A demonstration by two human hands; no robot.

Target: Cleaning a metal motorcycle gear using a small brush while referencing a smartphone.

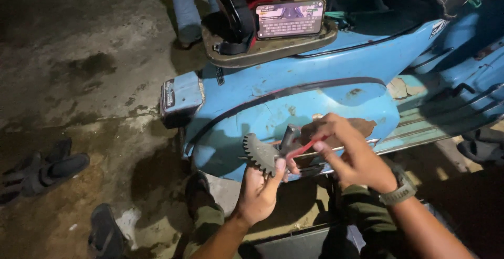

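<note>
My left hand holds up a dark metal toothed gear piece with a short shaft, gripped between thumb and fingers. My right hand, with a watch on its wrist, pinches a thin red-handled tool whose end touches the part near the shaft. Both hands are in front of the blue side panel of an old scooter, where paint has flaked off to a rusty patch.
A lit phone lies on the scooter's open seat base. Another person's leg stands behind the scooter. Dark sandals lie on the stained concrete floor at left, another sandal by my knee.
</note>
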